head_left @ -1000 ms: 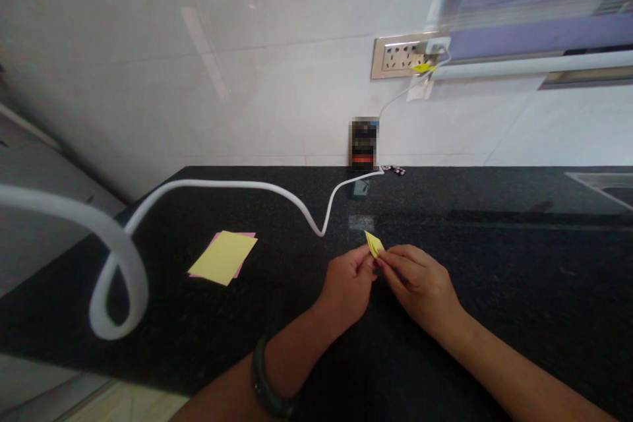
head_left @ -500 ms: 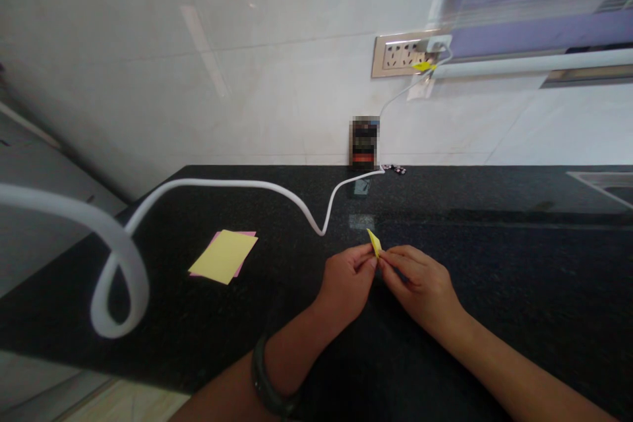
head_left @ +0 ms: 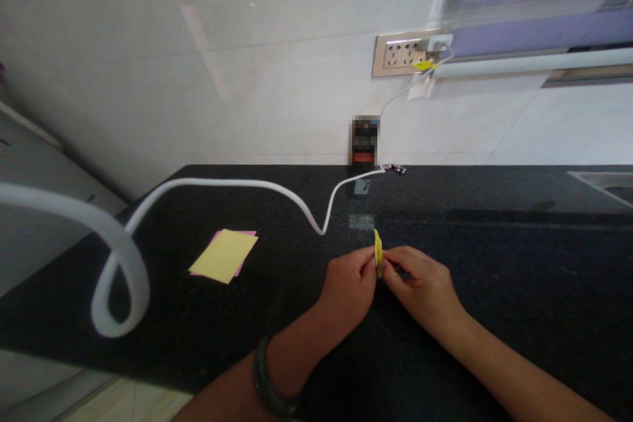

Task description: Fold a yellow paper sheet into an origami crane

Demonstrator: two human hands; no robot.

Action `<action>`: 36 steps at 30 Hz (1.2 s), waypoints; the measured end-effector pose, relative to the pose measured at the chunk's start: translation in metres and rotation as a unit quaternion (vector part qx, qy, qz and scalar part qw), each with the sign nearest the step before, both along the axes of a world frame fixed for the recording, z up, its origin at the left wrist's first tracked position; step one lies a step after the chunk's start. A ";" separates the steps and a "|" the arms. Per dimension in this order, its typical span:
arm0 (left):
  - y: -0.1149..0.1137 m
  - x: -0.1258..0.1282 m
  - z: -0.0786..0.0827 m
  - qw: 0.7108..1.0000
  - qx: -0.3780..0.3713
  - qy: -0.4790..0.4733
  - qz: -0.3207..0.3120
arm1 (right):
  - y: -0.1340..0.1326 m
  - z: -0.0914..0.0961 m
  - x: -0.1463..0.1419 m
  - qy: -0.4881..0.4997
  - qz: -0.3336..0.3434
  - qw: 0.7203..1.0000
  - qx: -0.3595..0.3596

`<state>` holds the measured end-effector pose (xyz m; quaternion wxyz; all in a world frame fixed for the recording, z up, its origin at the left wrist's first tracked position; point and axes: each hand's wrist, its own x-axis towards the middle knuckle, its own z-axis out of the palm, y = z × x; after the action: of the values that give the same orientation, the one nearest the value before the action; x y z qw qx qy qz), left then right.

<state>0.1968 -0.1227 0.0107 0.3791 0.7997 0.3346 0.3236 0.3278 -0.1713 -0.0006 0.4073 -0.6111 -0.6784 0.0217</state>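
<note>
My left hand (head_left: 347, 285) and my right hand (head_left: 420, 285) meet over the black countertop (head_left: 494, 264), both pinching a small folded yellow paper (head_left: 378, 249). The paper stands nearly upright and edge-on between the fingertips, its tip poking up above them. A dark bangle sits on my left wrist. To the left, a yellow sheet (head_left: 223, 255) lies flat on a pink sheet (head_left: 242, 264) on the counter, well apart from both hands.
A thick white cable (head_left: 119, 244) loops over the counter's left end and runs to a device (head_left: 364, 142) leaning on the tiled wall. A thinner cable climbs to a wall socket strip (head_left: 404, 55). A sink edge (head_left: 601, 181) shows at far right.
The folded yellow paper has turned from a slanted flat face to nearly upright and edge-on. Both hands stayed together and barely shifted.
</note>
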 end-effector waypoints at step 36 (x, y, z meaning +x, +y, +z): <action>-0.001 -0.004 0.002 0.992 0.107 -0.061 -0.003 | 0.004 -0.004 0.015 0.262 0.145 0.953 -0.045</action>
<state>0.1928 -0.1234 0.0127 0.3123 0.8155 0.2719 0.4042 0.3426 -0.1673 -0.0043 0.5353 -0.4963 -0.6275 0.2708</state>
